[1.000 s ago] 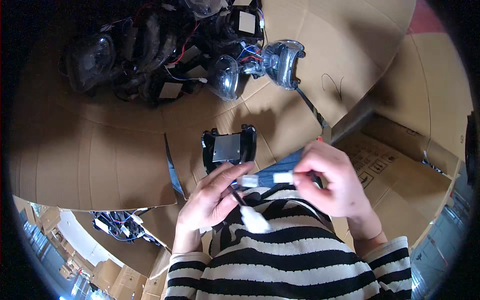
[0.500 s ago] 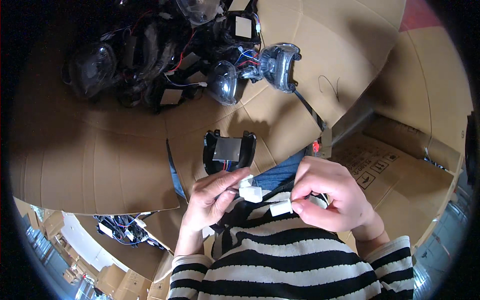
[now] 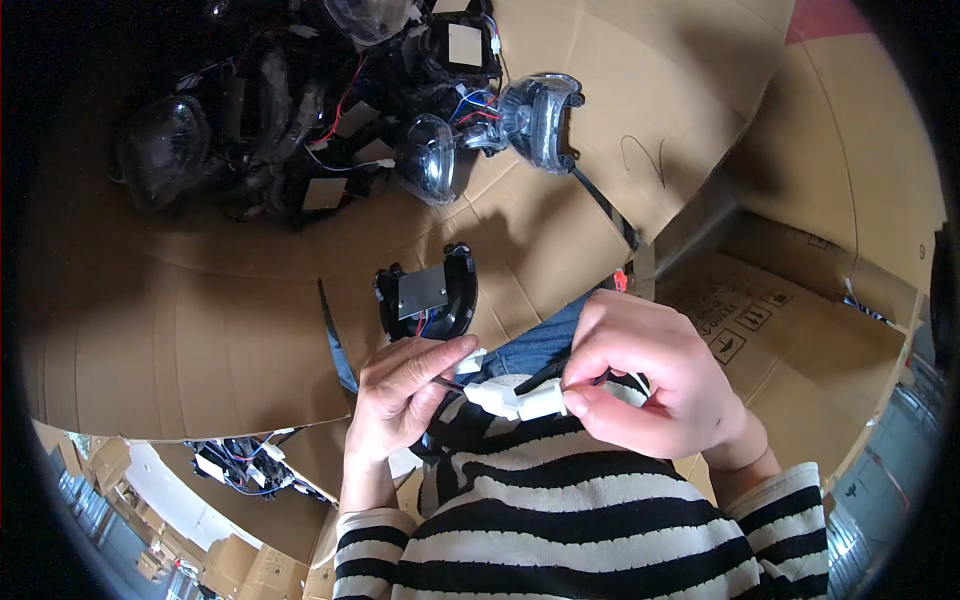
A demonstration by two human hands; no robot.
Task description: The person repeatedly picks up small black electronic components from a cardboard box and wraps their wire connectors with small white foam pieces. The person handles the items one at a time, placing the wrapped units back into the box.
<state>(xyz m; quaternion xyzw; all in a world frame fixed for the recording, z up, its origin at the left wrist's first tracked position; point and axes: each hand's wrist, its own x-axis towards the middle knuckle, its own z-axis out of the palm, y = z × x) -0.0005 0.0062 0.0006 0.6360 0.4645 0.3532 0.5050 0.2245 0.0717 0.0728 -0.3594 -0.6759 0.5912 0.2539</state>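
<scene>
My left hand (image 3: 408, 390) pinches a white plastic wire connector (image 3: 490, 400) by its dark cable, between thumb and forefinger. Another white connector (image 3: 542, 399) is gripped in the fingertips of my right hand (image 3: 655, 380). The two connectors meet end to end in front of my striped shirt; how far one sits inside the other I cannot tell. Just beyond my left hand lies a black curved lamp housing (image 3: 460, 292) with a grey metal plate (image 3: 423, 291) and red and blue wires. Part of a further white piece (image 3: 472, 360) shows by my left fingertips.
Cardboard (image 3: 250, 330) covers the work surface. Clear-lensed lamps (image 3: 428, 160) and black housings with wires are heaped at the far left. A loose dark wire (image 3: 645, 160) lies far right. An open carton (image 3: 770, 310) stands at the right; another, holding wired parts (image 3: 240, 467), is lower left.
The connectors, apart before, now touch. My right hand has come left toward my left hand. The lamp housing has shifted left and tilted, and the whole view has moved slightly.
</scene>
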